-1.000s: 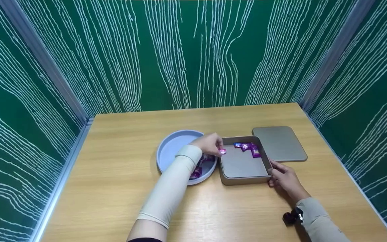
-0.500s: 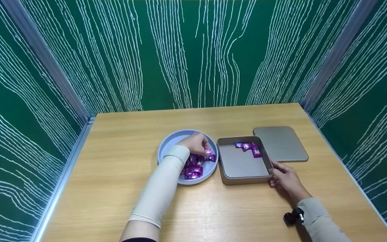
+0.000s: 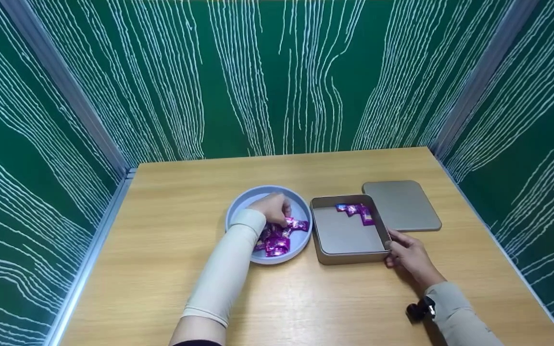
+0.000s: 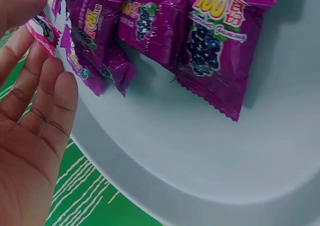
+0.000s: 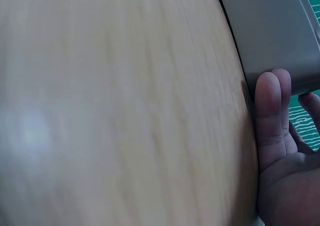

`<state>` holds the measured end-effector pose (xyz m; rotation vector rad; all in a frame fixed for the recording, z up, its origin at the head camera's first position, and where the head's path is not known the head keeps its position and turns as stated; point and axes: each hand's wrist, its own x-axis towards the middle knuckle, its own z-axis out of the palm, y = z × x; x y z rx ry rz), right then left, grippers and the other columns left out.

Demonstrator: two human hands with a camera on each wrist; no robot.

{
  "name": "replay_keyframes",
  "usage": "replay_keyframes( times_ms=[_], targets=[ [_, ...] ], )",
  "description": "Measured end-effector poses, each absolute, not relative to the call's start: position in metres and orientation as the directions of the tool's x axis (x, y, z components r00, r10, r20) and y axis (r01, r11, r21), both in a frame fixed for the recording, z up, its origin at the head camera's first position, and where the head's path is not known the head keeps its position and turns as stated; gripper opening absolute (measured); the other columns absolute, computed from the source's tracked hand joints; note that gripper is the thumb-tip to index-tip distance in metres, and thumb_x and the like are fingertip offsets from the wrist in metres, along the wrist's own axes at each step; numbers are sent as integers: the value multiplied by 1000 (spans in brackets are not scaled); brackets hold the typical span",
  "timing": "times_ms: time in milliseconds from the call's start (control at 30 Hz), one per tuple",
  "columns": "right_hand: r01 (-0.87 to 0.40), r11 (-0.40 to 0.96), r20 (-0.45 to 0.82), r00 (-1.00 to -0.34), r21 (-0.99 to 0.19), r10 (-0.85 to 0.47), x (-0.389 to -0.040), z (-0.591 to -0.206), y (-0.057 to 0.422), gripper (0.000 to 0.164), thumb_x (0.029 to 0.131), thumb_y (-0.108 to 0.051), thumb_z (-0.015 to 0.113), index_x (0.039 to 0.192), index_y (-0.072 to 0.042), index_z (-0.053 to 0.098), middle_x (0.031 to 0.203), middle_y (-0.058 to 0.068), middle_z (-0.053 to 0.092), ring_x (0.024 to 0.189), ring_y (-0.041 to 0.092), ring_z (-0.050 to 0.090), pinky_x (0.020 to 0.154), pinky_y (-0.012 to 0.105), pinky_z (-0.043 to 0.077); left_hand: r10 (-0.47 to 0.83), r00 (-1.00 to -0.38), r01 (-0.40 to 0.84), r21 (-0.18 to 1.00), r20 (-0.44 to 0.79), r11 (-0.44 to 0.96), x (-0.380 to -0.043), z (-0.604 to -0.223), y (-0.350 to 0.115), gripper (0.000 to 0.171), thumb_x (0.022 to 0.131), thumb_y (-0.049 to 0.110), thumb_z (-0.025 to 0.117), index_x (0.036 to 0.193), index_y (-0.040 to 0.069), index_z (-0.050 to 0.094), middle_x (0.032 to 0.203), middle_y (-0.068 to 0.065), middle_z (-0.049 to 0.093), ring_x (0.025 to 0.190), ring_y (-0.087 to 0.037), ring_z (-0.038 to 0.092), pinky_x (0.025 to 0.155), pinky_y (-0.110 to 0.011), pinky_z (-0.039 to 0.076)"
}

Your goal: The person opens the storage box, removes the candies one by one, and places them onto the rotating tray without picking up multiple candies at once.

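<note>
My left hand (image 3: 273, 207) is over the round pale blue tray (image 3: 243, 196). In the left wrist view its thumb and fingers pinch a small pink-wrapped candy (image 4: 44, 32). Beneath and beside it lies a heap of purple candy packets (image 3: 277, 246) printed with grapes. My right hand (image 3: 408, 253) grips the near right corner of the square metal tin (image 3: 349, 258); the right wrist view has its fingers against the tin's outer wall (image 5: 272, 31). Inside the tin, a few candies (image 3: 366, 215) sit along the far right corner, most of them purple, one with blue.
The tin's flat lid (image 3: 402, 204) lies behind and right of it on the wooden table (image 3: 185, 202). Tray and tin stand side by side, almost rim to rim. Green walls with white lines (image 3: 267, 77) enclose the table's back and sides.
My left hand has moved left from the tin's left rim to over the tray, the pink candy still between its fingers. The right hand has stayed on the tin's corner.
</note>
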<state>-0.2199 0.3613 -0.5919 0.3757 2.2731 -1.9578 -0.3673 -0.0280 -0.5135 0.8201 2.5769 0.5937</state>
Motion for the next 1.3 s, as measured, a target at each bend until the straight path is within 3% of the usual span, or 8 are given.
replay_keyframes(
  times_ms=[233, 633, 800, 933, 1300],
  targets=[
    [260, 139, -245, -963, -956, 113, -220, -593, 361, 63, 104, 1, 55, 164, 5, 36, 74, 0, 61, 57, 11, 65, 58, 27, 65, 590, -764, 431, 475, -261, 767, -366, -516, -29, 15, 79, 1, 86, 82, 10, 75, 70, 10, 61, 66, -8, 54, 62, -20, 46],
    [269, 147, -254, -960, -952, 116, -221, -595, 363, 63, 104, 0, 56, 164, 2, 38, 79, 1, 61, 59, 14, 65, 59, 29, 65, 580, -771, 428, 463, -261, 776, -362, -510, -28, 19, 80, -2, 84, 98, 2, 82, 78, 5, 67, 71, -10, 56, 67, -21, 49],
    [263, 143, -249, -962, -954, 113, -221, -595, 363, 63, 104, 0, 56, 164, 0, 38, 80, -1, 61, 58, 12, 65, 58, 27, 64, 586, -778, 439, 471, -227, 765, -359, -501, -22, 22, 83, 1, 82, 104, 2, 82, 95, -6, 78, 80, -14, 60, 80, -30, 59],
    [267, 151, -251, -961, -952, 115, -220, -595, 364, 63, 104, -2, 55, 164, -1, 39, 81, -1, 64, 59, 11, 65, 59, 27, 65, 586, -781, 434, 488, -215, 757, -358, -495, -10, 29, 85, 4, 80, 114, 3, 80, 109, -9, 78, 92, -17, 62, 93, -37, 61],
    [267, 153, -251, -961, -951, 112, -220, -595, 363, 63, 103, 0, 55, 164, -2, 39, 85, 2, 65, 60, 12, 65, 60, 27, 65, 636, -763, 500, 516, -118, 695, -358, -496, 39, 32, 89, 10, 79, 121, 9, 80, 118, -6, 80, 105, -20, 71, 100, -31, 61]
  ],
)
